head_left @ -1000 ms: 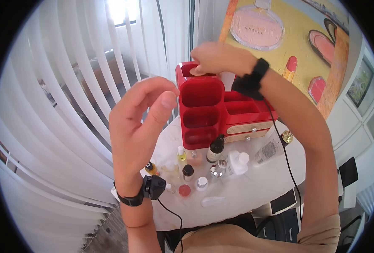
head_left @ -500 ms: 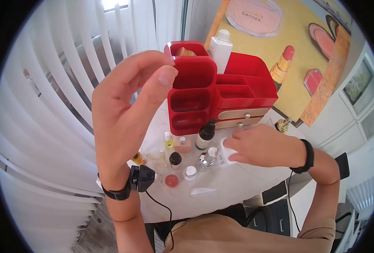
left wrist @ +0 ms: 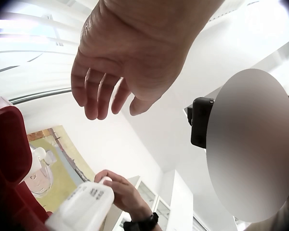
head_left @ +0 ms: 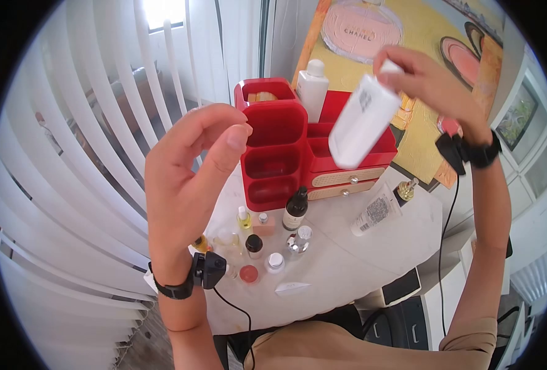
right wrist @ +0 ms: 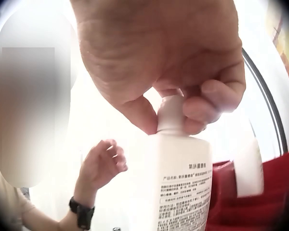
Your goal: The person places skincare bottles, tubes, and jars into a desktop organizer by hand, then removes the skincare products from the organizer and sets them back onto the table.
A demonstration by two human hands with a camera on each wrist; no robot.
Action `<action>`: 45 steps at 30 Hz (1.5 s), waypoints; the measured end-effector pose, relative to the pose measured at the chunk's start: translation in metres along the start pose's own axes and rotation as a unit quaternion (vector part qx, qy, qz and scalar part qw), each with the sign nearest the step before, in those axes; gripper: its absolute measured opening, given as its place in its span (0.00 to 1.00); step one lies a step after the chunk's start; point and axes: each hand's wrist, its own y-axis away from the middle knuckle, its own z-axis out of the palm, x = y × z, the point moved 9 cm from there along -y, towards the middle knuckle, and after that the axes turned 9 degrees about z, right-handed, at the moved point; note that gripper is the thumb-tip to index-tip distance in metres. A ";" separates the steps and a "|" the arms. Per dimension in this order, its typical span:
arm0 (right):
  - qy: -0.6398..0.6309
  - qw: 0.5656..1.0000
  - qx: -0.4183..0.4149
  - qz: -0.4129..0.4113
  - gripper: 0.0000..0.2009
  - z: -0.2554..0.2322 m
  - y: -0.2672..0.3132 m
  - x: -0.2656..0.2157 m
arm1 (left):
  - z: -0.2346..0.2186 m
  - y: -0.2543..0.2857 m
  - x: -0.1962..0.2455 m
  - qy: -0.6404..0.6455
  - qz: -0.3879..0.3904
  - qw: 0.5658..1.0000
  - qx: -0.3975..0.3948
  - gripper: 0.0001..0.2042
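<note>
My right hand pinches a white bottle by its cap, and the bottle hangs tilted over the front right of the red organizer. Printed text covers the bottle's side in the right wrist view, where thumb and fingertips close round the cap. My left hand is raised to the left of the organizer, its fingers loosely bent and nothing in them; the left wrist view shows its fingers hanging relaxed. A second white bottle stands upright in the back of the organizer.
Several cosmetics stand on the white table: a dark bottle, a silver-grey bottle, a white-capped jar, a red round pot. A tube lies at the right. Blinds hang left; a painting leans behind.
My right hand left the organizer's back compartment, reached down to a white bottle on the table, and lifted it by the cap toward the organizer. The left hand stays raised.
</note>
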 end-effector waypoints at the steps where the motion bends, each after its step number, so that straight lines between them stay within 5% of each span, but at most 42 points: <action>1: 0.001 1.000 0.004 -0.002 0.13 -0.008 -0.017 0.002 | -0.001 0.000 0.001 0.001 -0.001 1.000 0.002 0.12; 4: 0.048 0.997 0.003 0.067 0.12 -0.006 -0.062 0.029 | -0.005 -0.001 0.002 0.000 0.002 1.000 0.001 0.11; 9: 0.162 0.983 0.077 -0.030 0.13 0.026 -0.112 0.052 | -0.008 -0.001 0.004 0.011 0.009 1.000 0.002 0.12; 15: 0.069 0.995 -0.037 0.067 0.15 0.071 -0.122 0.082 | -0.005 0.000 0.002 0.009 0.003 1.000 -0.004 0.11; 18: 0.064 0.997 0.004 0.033 0.18 0.078 -0.116 0.088 | 0.003 0.000 -0.002 0.012 -0.009 1.000 -0.022 0.11; 22: 0.000 0.996 0.041 0.085 0.22 0.062 -0.081 0.087 | 0.014 0.002 -0.006 -0.012 -0.023 0.998 -0.051 0.11; 24: 0.110 0.989 0.080 0.064 0.27 0.049 -0.050 0.075 | 0.016 0.003 -0.005 -0.008 -0.024 0.998 -0.052 0.10; 30: 0.198 0.949 -0.170 0.175 0.24 0.118 0.094 0.057 | 0.026 0.003 -0.009 0.006 -0.029 0.998 -0.054 0.09; 34: 0.212 0.927 -0.216 0.223 0.23 0.162 0.138 0.080 | 0.030 0.005 -0.011 0.012 -0.038 0.998 -0.052 0.08; 35: 0.161 0.951 -0.186 0.185 0.21 0.168 0.139 0.082 | 0.031 0.005 -0.011 0.013 -0.037 0.998 -0.054 0.08; 40: 0.087 0.982 -0.133 0.106 0.15 0.135 0.126 0.069 | 0.034 0.006 -0.016 0.010 -0.041 0.997 -0.065 0.08; 45: -0.034 0.990 0.029 0.130 0.18 0.016 0.071 0.067 | 0.033 0.006 -0.016 0.012 -0.052 0.997 -0.055 0.08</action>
